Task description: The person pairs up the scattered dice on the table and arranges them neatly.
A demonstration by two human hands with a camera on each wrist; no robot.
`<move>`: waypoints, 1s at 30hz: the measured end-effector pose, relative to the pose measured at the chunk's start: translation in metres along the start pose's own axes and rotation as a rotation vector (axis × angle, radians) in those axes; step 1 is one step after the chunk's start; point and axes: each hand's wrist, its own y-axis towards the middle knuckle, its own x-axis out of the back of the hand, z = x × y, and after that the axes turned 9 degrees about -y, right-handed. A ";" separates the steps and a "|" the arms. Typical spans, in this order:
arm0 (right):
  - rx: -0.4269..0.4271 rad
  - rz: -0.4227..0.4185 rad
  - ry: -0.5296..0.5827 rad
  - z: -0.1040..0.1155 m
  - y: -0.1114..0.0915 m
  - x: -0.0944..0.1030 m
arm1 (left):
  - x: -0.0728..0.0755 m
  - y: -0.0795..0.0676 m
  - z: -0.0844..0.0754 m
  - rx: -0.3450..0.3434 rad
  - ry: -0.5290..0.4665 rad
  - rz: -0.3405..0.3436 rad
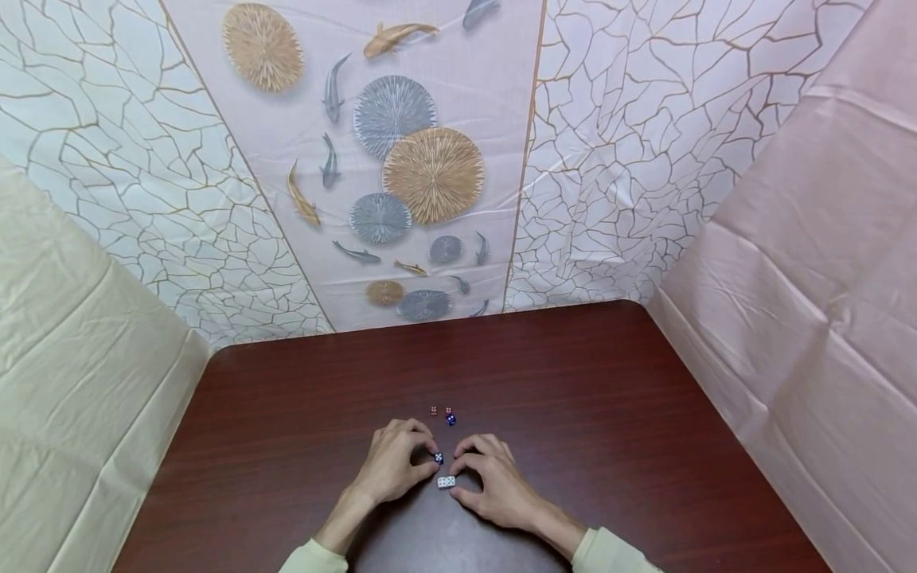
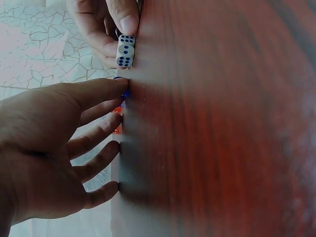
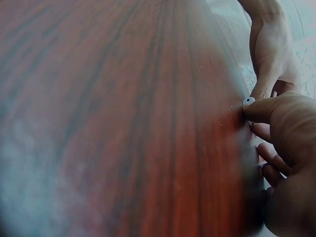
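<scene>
Near the middle of the table, my left hand (image 1: pixel 392 461) pinches a dark blue die (image 1: pixel 438 458) between thumb and forefinger. In the left wrist view that die is mostly hidden behind the thumb (image 2: pixel 101 93), and the other fingers are spread with their tips at the tabletop. Two white dice (image 1: pixel 446 482) with blue pips sit side by side just nearer to me. My right hand (image 1: pixel 497 485) has thumb and forefinger around the right-hand one of the pair. The right wrist view shows a white die (image 3: pixel 248 101) at that thumb's tip.
Beyond the hands lie two small red dice, a left one (image 1: pixel 433 411) and a right one (image 1: pixel 449 411), with another blue die (image 1: pixel 450 419) close by the right one. The dark reddish wood table (image 1: pixel 286 398) runs back to a patterned cloth (image 1: pixel 423 263); plain cloths hang at both sides.
</scene>
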 end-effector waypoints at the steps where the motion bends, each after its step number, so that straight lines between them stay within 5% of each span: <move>1: 0.002 0.000 -0.002 0.000 0.000 0.000 | 0.000 0.000 0.000 0.001 -0.001 0.000; 14: -0.013 0.058 0.048 -0.006 0.009 0.015 | 0.000 -0.001 0.001 0.006 -0.005 -0.007; 30: -0.058 -0.007 0.060 -0.032 0.032 0.028 | 0.001 -0.002 -0.003 0.002 -0.021 -0.014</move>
